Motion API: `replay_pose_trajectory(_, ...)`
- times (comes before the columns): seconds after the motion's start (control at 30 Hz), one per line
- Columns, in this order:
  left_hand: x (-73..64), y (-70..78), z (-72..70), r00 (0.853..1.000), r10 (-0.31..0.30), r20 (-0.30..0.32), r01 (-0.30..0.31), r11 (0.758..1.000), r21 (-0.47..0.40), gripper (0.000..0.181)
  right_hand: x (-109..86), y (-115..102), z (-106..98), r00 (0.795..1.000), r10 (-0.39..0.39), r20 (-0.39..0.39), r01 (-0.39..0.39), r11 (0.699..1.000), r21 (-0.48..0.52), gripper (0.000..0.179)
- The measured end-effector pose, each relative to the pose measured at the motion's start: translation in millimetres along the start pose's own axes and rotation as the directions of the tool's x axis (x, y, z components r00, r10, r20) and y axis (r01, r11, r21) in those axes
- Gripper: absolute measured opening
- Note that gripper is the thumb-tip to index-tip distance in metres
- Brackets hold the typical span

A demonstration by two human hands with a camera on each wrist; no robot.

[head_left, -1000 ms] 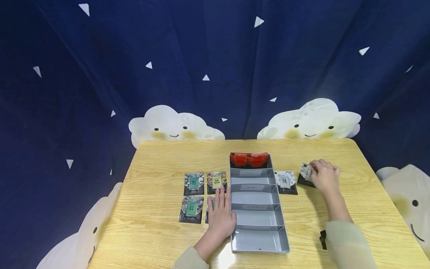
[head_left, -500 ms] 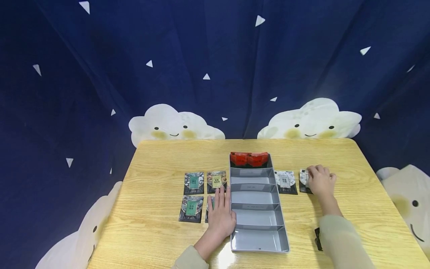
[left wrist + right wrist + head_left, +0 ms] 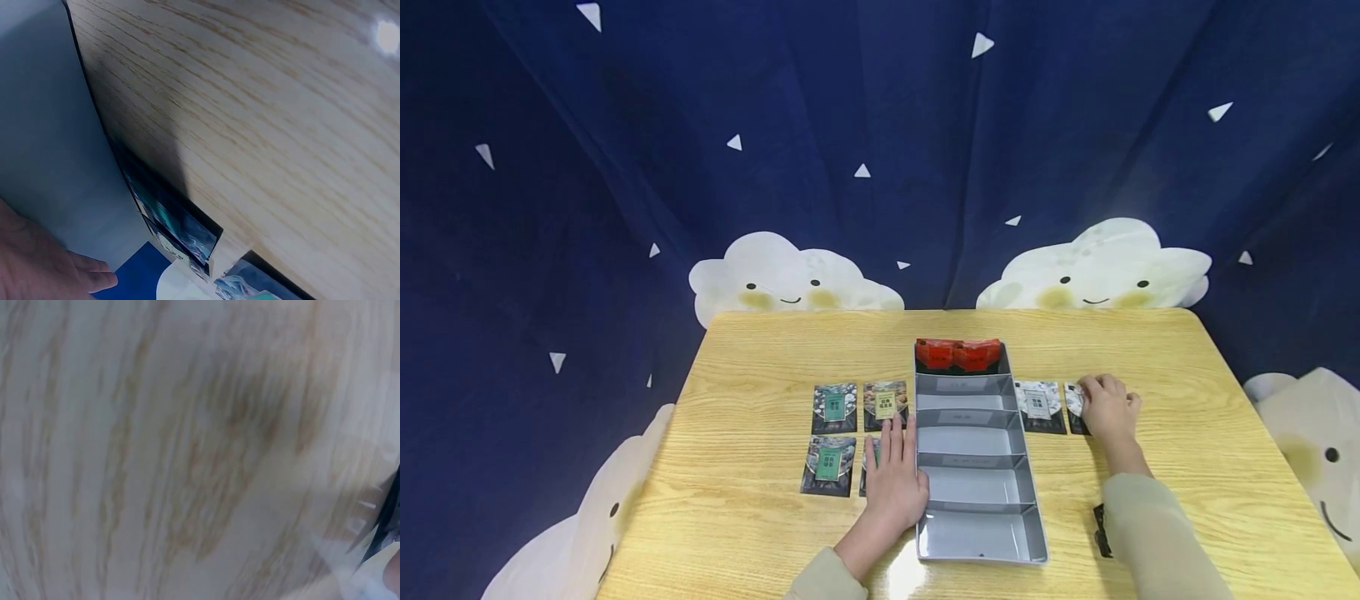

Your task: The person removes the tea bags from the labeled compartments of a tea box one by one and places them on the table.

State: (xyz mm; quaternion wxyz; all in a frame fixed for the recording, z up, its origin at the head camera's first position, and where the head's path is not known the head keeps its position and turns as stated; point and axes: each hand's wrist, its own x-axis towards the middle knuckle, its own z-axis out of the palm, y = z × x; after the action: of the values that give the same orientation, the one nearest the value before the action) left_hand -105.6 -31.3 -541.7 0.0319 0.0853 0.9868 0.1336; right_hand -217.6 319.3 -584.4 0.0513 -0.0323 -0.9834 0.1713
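In the head view my right hand (image 3: 1110, 411) bends over a black-and-white tea sachet (image 3: 1075, 408), fingers curled at its right part. This sachet lies flat beside a matching white-labelled sachet (image 3: 1040, 407). My left hand (image 3: 895, 479) rests along the left wall of a long grey divided tray (image 3: 976, 534), fingers extended and thumb at the rim. Two red sachets (image 3: 958, 356) stand in the tray's far compartment. Left of the tray lie two green-labelled sachets (image 3: 834, 407) and a yellow-labelled sachet (image 3: 885, 402); another sachet (image 3: 863, 481) is mostly hidden under my left hand.
A small black item (image 3: 1102, 532) lies partly under my right sleeve. The wooden table (image 3: 737, 375) ends at a blue curtain (image 3: 820, 125) with cloud prints. Dividers split the tray into several compartments with labels on their walls.
My right hand has lowered the tilted black-and-white sachet flat onto the table and shifted it left toward the matching one. The left hand stays at the tray.
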Motion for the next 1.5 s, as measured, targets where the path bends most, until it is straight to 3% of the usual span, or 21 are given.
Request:
replay_pose_trajectory(0.6,1.2,0.1,-0.9,1.0,0.004,-0.009,-0.005,1.0,-0.018,0.069,0.6,3.7,5.1,1.0,-0.003,-0.025,0.004,1.0,0.029,0.023)
replay_pose_trajectory(0.77,1.3,0.9,-0.5,1.0,0.004,-0.01,-0.004,1.0,-0.001,0.069,1.7,-1.0,-0.7,0.998,-0.001,-0.069,0.006,0.997,0.071,0.026)
replay_pose_trajectory(1.0,1.2,1.0,-1.0,1.0,0.006,-0.012,-0.006,1.0,0.008,0.069,11.5,-33.4,-16.9,0.983,-0.04,-0.18,0.07,0.984,0.162,0.027)
replay_pose_trajectory(1.3,-0.5,0.7,-0.8,1.0,0.004,-0.007,-0.004,1.0,0.009,0.069,28.4,-86.2,-27.5,0.957,-0.198,-0.212,0.229,0.964,0.133,0.03)
replay_pose_trajectory(1.5,-0.6,0.4,-1.6,1.0,0.0,-0.002,0.0,1.0,0.016,0.069,32.4,-116.3,-22.2,0.939,-0.298,-0.172,0.321,0.939,0.127,0.032)
